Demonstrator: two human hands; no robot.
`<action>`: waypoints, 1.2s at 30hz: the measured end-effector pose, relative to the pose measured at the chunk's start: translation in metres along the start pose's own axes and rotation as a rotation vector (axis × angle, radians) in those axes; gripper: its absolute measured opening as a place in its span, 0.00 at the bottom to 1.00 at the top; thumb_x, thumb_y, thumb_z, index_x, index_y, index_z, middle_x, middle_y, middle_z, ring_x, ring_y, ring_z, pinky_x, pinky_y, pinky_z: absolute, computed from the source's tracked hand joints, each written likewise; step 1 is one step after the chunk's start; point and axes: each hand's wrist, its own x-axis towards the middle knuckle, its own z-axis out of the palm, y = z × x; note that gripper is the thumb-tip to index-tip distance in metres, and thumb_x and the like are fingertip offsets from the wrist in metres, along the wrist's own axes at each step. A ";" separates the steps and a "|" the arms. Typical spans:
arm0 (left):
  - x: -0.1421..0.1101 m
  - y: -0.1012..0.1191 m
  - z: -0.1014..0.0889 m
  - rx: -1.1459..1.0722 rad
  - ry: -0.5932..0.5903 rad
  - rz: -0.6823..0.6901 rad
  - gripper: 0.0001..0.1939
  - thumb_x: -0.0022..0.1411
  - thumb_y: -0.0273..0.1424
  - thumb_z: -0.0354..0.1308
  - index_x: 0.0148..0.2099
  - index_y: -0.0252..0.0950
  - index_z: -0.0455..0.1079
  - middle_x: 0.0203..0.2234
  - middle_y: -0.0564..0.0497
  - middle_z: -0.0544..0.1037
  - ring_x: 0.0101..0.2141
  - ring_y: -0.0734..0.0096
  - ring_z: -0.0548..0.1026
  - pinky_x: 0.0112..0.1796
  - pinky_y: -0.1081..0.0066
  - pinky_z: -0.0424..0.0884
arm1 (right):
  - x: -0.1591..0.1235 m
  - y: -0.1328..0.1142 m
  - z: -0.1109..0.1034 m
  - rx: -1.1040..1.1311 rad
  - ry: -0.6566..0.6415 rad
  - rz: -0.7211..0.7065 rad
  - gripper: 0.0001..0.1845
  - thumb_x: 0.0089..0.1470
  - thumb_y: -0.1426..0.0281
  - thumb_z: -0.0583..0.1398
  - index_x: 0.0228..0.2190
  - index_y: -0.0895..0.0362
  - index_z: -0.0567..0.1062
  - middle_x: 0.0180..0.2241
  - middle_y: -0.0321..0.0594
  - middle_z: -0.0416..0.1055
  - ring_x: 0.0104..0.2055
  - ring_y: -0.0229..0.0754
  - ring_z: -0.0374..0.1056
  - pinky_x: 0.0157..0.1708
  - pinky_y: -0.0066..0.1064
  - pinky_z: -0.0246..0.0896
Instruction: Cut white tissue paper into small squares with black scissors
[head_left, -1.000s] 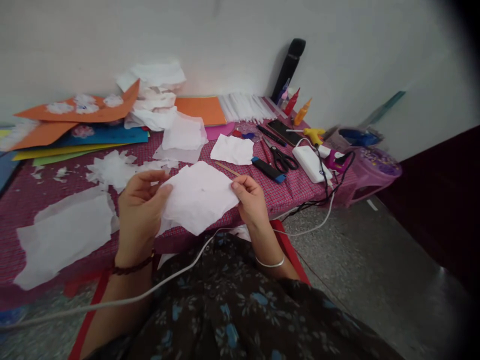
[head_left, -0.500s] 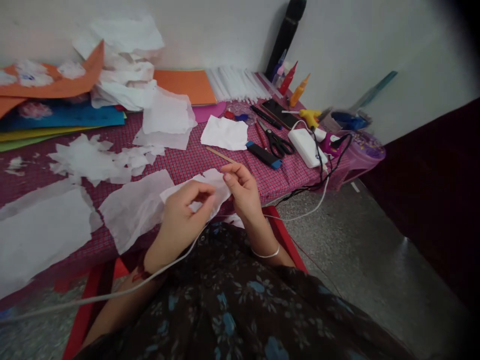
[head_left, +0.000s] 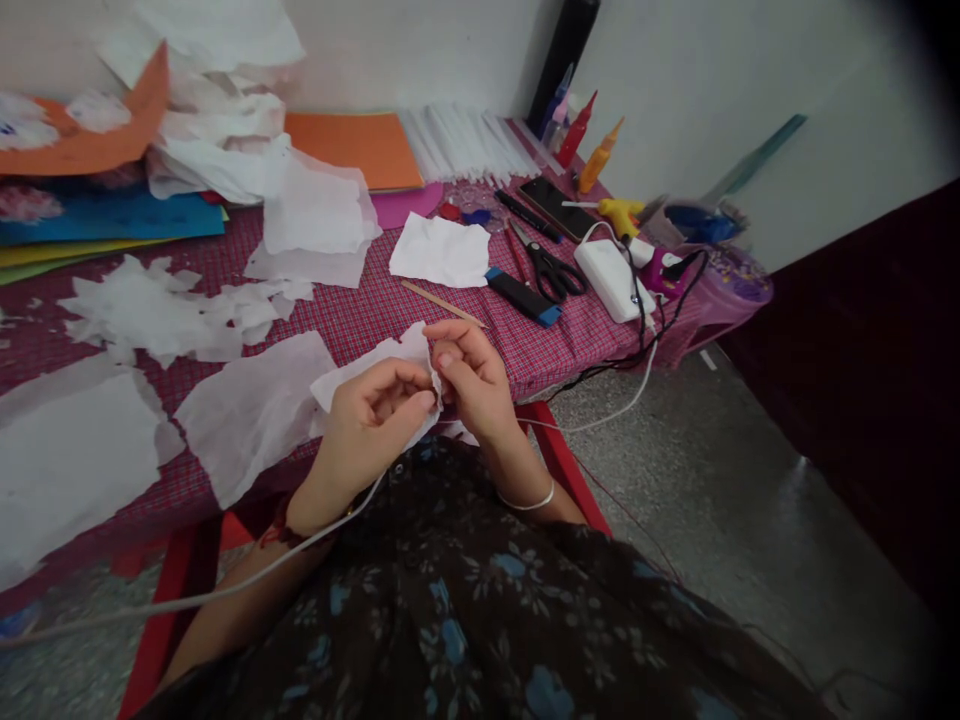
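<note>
A thin white sheet of tissue paper [head_left: 409,347] is held between both hands at the table's front edge. My left hand [head_left: 375,415] pinches it with thumb and fingers near the right edge, which looks crumpled into a narrow fold. Thumb and fingertips of my right hand [head_left: 476,385] close on that same folded edge from the other side. Just beyond the hands lies a thin wooden stick [head_left: 444,303]. Another white sheet [head_left: 255,410] lies flat to the left of my left hand.
Black scissors [head_left: 551,272], a blue-and-black cutter [head_left: 523,297] and a white power bank [head_left: 615,278] lie to the right, with cables hanging off the edge. A yellow glue gun [head_left: 621,215] is behind. Cut white paper pieces [head_left: 150,310] and coloured sheets [head_left: 352,150] cover the left and back.
My hands have drawn together, and the left thumb and fingers now meet the paper's right edge. That edge has become more crumpled and folded. The view has shifted slightly.
</note>
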 end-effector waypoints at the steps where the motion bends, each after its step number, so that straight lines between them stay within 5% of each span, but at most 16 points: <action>1: 0.000 0.000 0.000 0.001 0.000 0.012 0.02 0.59 0.28 0.61 0.35 0.36 0.74 0.28 0.52 0.79 0.30 0.70 0.76 0.32 0.71 0.72 | 0.000 -0.001 0.000 -0.006 0.001 0.003 0.10 0.63 0.61 0.60 0.46 0.48 0.73 0.23 0.27 0.57 0.20 0.33 0.52 0.19 0.26 0.49; 14: 0.005 -0.013 0.009 0.139 0.070 0.069 0.04 0.59 0.27 0.59 0.30 0.37 0.70 0.23 0.53 0.76 0.24 0.70 0.74 0.26 0.71 0.65 | -0.001 -0.006 -0.001 -0.099 0.025 0.052 0.12 0.60 0.57 0.62 0.44 0.48 0.73 0.23 0.28 0.57 0.21 0.35 0.52 0.21 0.28 0.50; 19: 0.007 -0.014 0.009 0.141 0.089 0.068 0.04 0.60 0.27 0.59 0.32 0.37 0.72 0.24 0.54 0.77 0.25 0.71 0.73 0.27 0.71 0.67 | -0.002 -0.007 -0.004 -0.094 0.008 0.043 0.21 0.58 0.49 0.63 0.46 0.48 0.72 0.26 0.29 0.61 0.24 0.36 0.56 0.24 0.30 0.56; 23: 0.008 -0.014 0.009 0.094 0.127 0.082 0.03 0.60 0.27 0.61 0.33 0.37 0.74 0.27 0.53 0.78 0.28 0.71 0.74 0.31 0.71 0.69 | -0.003 -0.011 -0.004 -0.140 -0.018 0.049 0.22 0.54 0.56 0.67 0.47 0.48 0.70 0.29 0.30 0.63 0.27 0.37 0.60 0.26 0.30 0.59; 28: 0.008 -0.020 0.009 -0.187 0.139 -0.036 0.04 0.60 0.29 0.62 0.32 0.37 0.73 0.28 0.52 0.77 0.29 0.71 0.75 0.33 0.71 0.73 | -0.003 -0.008 -0.004 -0.144 0.080 -0.001 0.13 0.56 0.64 0.63 0.44 0.48 0.71 0.27 0.30 0.62 0.25 0.37 0.58 0.26 0.30 0.57; 36: 0.017 -0.015 -0.005 -0.643 0.290 -0.128 0.03 0.49 0.25 0.64 0.27 0.36 0.73 0.24 0.52 0.77 0.24 0.74 0.73 0.30 0.69 0.74 | 0.000 0.000 -0.014 -0.189 0.232 -0.021 0.13 0.54 0.65 0.62 0.43 0.47 0.72 0.27 0.31 0.60 0.27 0.39 0.58 0.28 0.32 0.59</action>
